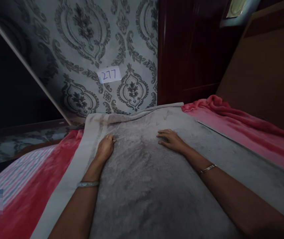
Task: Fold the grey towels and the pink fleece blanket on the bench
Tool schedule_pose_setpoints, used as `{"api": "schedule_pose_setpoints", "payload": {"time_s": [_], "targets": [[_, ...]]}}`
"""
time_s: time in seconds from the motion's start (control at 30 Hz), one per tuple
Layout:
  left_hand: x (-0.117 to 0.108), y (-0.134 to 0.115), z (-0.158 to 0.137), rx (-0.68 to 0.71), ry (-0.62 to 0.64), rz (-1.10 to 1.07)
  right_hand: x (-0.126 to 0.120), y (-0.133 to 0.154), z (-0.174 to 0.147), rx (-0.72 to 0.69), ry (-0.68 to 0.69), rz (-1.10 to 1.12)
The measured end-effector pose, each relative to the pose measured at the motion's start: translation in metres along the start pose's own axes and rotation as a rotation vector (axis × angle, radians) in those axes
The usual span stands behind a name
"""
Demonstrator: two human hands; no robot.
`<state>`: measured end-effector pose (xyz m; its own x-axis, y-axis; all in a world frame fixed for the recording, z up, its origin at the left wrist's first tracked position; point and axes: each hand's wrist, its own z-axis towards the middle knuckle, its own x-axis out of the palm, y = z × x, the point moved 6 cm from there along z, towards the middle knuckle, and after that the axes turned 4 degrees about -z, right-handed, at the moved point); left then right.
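Note:
A grey plush blanket [137, 179] with a paler border on its left side lies spread out before me. My left hand [105, 146] rests on it near that border, palm down, its fingers slightly bent and touching the pile. Farther right, my right hand [172, 141] lies on the blanket with its fingers apart and pointing left. Neither hand shows anything lifted in it. The blanket's far edge is folded or rumpled along the wall.
Red bedding [69, 151] shows to the left, pink-red bedding [246, 132] to the right. Striped cloth [30, 169] lies at far left. Behind are a patterned wall [82, 30] with a paper marked 277 [110, 74], a dark red wooden panel [186, 49] and a brown board [263, 73].

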<state>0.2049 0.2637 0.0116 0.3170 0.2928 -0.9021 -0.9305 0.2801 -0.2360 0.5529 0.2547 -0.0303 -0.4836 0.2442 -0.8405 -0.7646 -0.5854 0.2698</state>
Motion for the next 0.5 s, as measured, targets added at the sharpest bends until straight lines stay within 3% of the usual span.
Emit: {"api": "schedule_pose_setpoints", "payload": {"time_s": [0.4, 0.5], "targets": [[0.013, 0.009, -0.003, 0.183, 0.100, -0.047, 0.000, 0.000, -0.001, -0.009, -0.023, 0.010], [0.013, 0.010, -0.004, 0.165, 0.107, -0.024, 0.000, 0.002, 0.000, -0.005, -0.016, -0.005]]}}
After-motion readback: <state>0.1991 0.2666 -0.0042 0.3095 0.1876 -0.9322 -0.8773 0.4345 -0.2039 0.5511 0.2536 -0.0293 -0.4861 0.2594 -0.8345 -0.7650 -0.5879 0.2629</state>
